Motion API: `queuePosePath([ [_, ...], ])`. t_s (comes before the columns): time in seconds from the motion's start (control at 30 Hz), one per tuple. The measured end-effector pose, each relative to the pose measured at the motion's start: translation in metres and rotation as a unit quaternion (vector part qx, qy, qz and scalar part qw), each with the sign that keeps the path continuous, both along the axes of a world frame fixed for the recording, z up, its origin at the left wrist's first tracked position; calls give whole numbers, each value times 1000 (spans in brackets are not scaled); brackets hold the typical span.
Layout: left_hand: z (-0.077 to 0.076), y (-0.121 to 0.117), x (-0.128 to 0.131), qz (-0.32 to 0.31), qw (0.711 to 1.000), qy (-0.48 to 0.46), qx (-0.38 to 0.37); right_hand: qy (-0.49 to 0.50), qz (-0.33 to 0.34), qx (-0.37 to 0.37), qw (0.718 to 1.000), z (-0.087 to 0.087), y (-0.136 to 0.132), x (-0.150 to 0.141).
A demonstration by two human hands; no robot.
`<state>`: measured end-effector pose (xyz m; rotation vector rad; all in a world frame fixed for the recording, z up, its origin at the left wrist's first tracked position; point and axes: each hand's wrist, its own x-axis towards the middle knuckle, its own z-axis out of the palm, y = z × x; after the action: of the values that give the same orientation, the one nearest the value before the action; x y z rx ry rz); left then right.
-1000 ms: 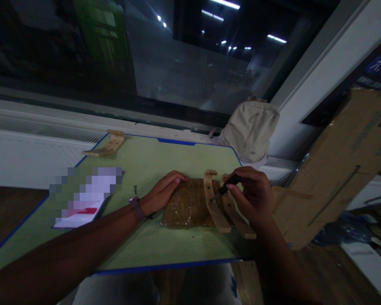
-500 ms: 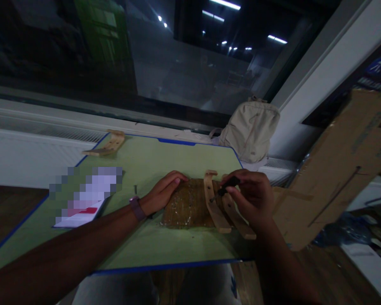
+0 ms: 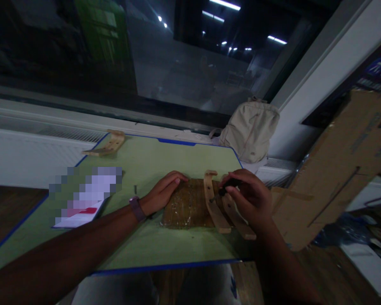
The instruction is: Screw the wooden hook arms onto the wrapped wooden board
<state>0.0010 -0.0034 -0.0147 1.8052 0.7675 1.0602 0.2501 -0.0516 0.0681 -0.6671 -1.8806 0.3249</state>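
A brown wooden board (image 3: 181,207), partly covered in shiny clear film, lies on the green table. My left hand (image 3: 167,189) grips its far left corner. Across the board's right side are two curved wooden slats, the nearer-in slat (image 3: 215,207) and the outer slat (image 3: 236,216), both with dark holes. In my right hand (image 3: 250,192) is a black-handled screwdriver (image 3: 230,185), pinched between thumb and fingers. Its thin tip meets the inner slat at about one of the holes. My right hand partly covers the top of the outer slat.
Another curved wooden piece (image 3: 109,144) lies at the table's far left corner. A printed booklet (image 3: 90,203), partly blurred, and a small screw (image 3: 135,189) are left of the board. A beige backpack (image 3: 252,129) stands behind the table; a large cardboard sheet (image 3: 330,169) leans at right.
My right hand has turned slightly on the screwdriver, with the fingers shifted a little. My left hand, the board and the slats look unmoved.
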Motion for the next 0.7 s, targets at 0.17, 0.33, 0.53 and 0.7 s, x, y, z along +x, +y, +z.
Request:
queuePosePath([
  [0.17, 0, 1, 0, 1, 1000, 7, 4, -51, -9, 54, 997, 4, 0, 1],
  [0.33, 1, 0, 0, 7, 1000, 4, 4, -65, 47, 7, 997, 7, -4, -3],
  [0.53, 1, 0, 0, 6, 1000, 4, -3, 20, -11, 23, 999, -5, 1, 2],
  [0.7, 2, 0, 0, 10, 1000, 7, -7, 45, 74, -28, 996, -1, -5, -6],
])
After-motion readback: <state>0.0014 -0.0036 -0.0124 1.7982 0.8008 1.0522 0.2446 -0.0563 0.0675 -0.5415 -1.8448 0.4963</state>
